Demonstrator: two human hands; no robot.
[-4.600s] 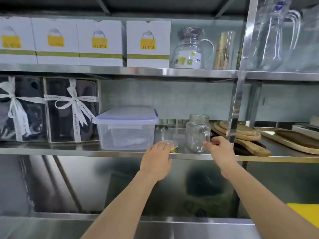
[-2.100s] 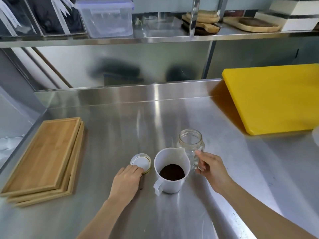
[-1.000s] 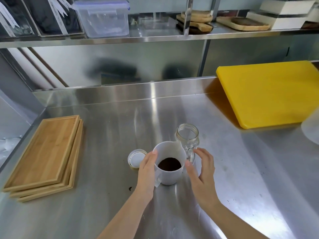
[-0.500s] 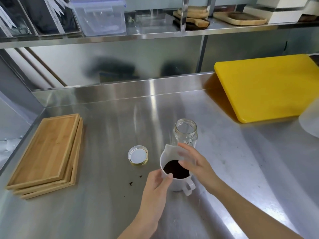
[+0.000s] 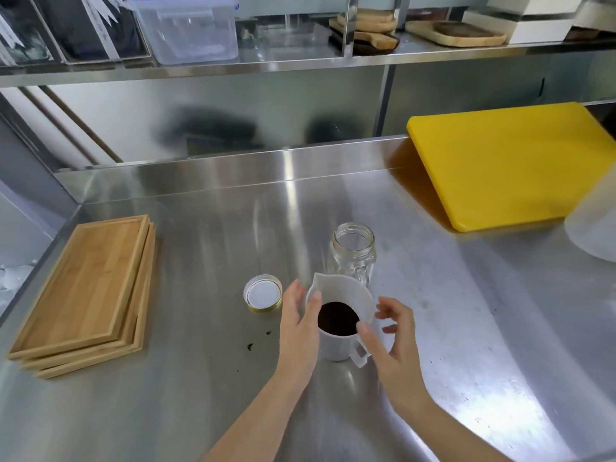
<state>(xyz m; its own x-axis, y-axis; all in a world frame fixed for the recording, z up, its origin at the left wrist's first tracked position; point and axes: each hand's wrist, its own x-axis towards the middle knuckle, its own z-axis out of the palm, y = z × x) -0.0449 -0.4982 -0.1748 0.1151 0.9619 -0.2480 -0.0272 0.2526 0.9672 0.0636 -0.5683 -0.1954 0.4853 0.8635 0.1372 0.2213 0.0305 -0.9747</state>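
Observation:
A white plastic jug (image 5: pixel 336 345) with dark grounds (image 5: pixel 338 318) in its bottom stands on the steel counter (image 5: pixel 466 311). Its handle points to the lower right and its spout to the upper left. My left hand (image 5: pixel 296 328) rests against the jug's left side with fairly straight fingers and the thumb on the rim. My right hand (image 5: pixel 391 341) is beside the handle, fingers loosely spread, thumb tip at the rim. An empty glass jar (image 5: pixel 351 251) stands just behind the jug. Its lid (image 5: pixel 263 293) lies upside down to the left.
Stacked wooden trays (image 5: pixel 83 291) lie at the left. A yellow cutting board (image 5: pixel 510 165) leans at the back right, with a translucent container (image 5: pixel 593 228) at the right edge. The shelf (image 5: pixel 300 63) above holds a plastic box (image 5: pixel 190 28) and wooden boards. A few dark crumbs (image 5: pixel 258 340) dot the counter.
My right hand has come off the top of the jug and moved to its handle side. My left hand has moved up along the jug's left side. The jug stays put.

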